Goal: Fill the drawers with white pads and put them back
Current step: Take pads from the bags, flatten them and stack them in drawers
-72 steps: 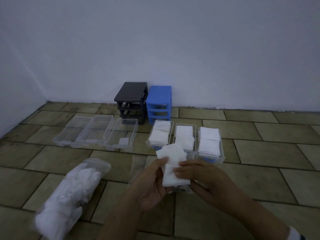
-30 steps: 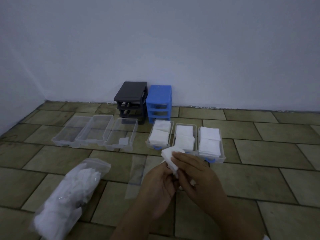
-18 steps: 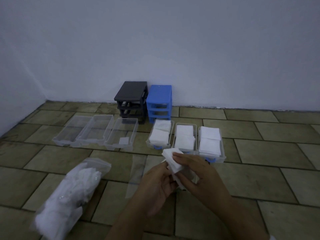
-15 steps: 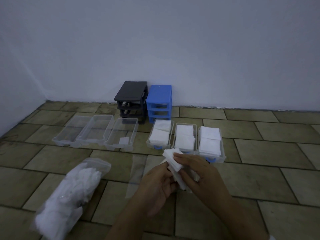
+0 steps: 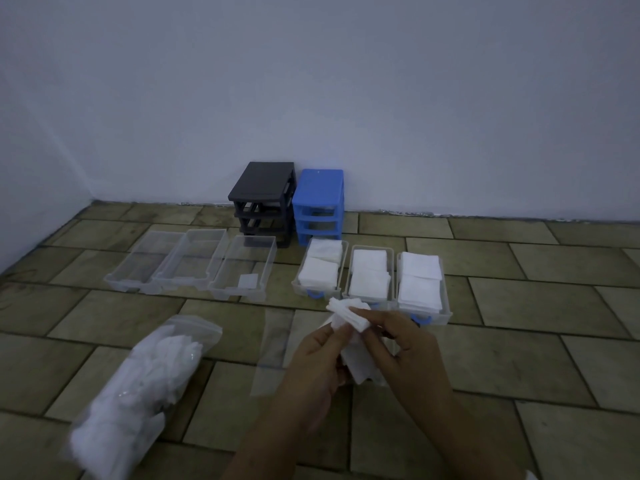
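Both hands hold a small bunch of white pads [image 5: 350,320] above the tiled floor. My left hand [image 5: 317,363] grips its lower part while my right hand [image 5: 403,351] pinches the top pads. Behind them, three clear drawers with blue handles [image 5: 446,308] sit side by side, stacked with white pads. To the left lie three more clear drawers [image 5: 188,259]; the rightmost one [image 5: 268,268] holds a single pad [image 5: 248,281]. A black drawer frame [image 5: 263,199] and a blue drawer frame [image 5: 320,206] stand against the wall with nothing in their slots.
A clear zip bag full of white pads [image 5: 138,386] lies on the floor at the lower left. An empty clear plastic bag [image 5: 273,344] lies flat just left of my hands. The white wall runs along the back and left.
The pads were a flat stack held between both hands; my right hand has moved over them and now fans and pinches the top ones. Drawers and bags have not moved.
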